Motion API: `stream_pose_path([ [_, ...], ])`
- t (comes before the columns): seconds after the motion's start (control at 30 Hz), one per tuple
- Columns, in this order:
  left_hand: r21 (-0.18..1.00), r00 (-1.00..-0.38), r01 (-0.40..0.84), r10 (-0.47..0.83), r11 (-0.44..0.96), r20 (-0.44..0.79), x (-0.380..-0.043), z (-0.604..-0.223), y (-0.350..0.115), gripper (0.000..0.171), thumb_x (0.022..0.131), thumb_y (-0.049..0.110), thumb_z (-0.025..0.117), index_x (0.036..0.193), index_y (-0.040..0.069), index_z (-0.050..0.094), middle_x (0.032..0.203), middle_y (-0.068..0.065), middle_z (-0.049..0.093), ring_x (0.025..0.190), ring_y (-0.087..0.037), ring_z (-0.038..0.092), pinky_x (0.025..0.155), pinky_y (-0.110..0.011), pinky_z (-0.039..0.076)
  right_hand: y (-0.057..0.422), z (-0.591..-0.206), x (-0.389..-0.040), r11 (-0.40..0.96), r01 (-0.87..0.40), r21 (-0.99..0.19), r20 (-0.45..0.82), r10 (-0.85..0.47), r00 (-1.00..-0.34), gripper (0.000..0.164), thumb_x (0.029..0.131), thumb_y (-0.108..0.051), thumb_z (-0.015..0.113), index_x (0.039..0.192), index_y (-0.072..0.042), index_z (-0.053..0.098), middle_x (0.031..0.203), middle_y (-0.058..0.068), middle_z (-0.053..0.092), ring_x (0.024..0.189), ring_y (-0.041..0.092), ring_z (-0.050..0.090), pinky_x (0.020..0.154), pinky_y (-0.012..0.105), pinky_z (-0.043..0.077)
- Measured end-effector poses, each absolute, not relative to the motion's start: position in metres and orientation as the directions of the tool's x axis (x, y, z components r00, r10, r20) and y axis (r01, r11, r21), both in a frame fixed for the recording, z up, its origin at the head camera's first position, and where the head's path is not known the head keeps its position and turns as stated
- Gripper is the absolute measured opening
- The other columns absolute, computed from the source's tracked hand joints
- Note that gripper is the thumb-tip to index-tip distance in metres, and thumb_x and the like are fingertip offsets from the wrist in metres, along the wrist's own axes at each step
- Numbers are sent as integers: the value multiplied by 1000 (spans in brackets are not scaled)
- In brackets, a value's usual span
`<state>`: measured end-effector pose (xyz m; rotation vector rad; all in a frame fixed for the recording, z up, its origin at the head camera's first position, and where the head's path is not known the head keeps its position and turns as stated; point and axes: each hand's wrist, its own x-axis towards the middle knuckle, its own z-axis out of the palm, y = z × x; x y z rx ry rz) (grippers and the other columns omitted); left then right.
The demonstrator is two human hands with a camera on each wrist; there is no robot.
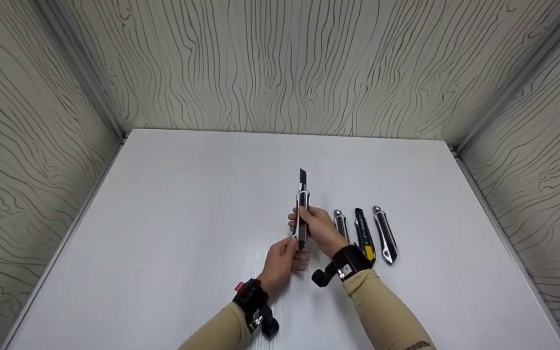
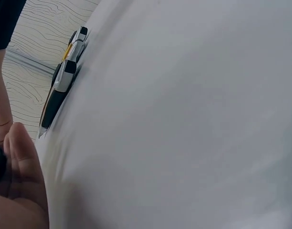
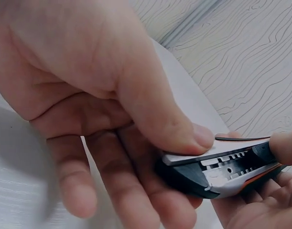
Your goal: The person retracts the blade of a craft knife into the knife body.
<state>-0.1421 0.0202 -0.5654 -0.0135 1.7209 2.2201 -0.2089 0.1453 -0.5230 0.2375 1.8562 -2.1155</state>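
A utility knife [image 1: 302, 194] with a silver and black body is held upright in the head view, its dark blade [image 1: 303, 176] out at the top. My right hand [image 1: 323, 226] grips the middle of the body, thumb along its front face. Lower down, my left hand [image 1: 281, 257] pinches the butt end. In the right wrist view, the left thumb [image 3: 172, 129] presses beside the knife's black end [image 3: 184, 179], and the right thumb [image 3: 284, 147] lies over the slider channel. Only part of the left hand [image 2: 22, 176] and a dark bit of knife show in the left wrist view.
Three more utility knives lie on the white table [image 1: 187, 204] to the right: a silver and black one [image 1: 341, 224] partly behind the right wrist, a black and yellow one [image 1: 364, 233], and another silver and black one [image 1: 385, 236]. Wood-patterned panels [image 1: 280, 68] enclose the table.
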Motion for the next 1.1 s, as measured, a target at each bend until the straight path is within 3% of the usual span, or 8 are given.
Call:
stream_pose_path([
  [0.47, 935, -947, -266, 244, -232, -209, -142, -563, 23, 38, 105, 23, 42, 113, -11, 57, 93, -11, 71, 73, -11, 65, 61, -24, 56, 144, -523, -208, -89, 296, -951, -287, -104, -952, 34, 103, -14, 45, 125, 12, 51, 96, 9, 66, 80, 14, 66, 79, 27, 57],
  [1.1, 911, -945, -294, 232, -288, -232, -144, -567, 25, 36, 106, 19, 41, 109, -13, 55, 83, -5, 66, 68, -10, 62, 56, -22, 53, 146, -524, -208, -69, 263, -962, -250, -159, -955, 34, 101, -7, 48, 130, 12, 46, 106, 15, 66, 83, 15, 66, 81, 25, 55],
])
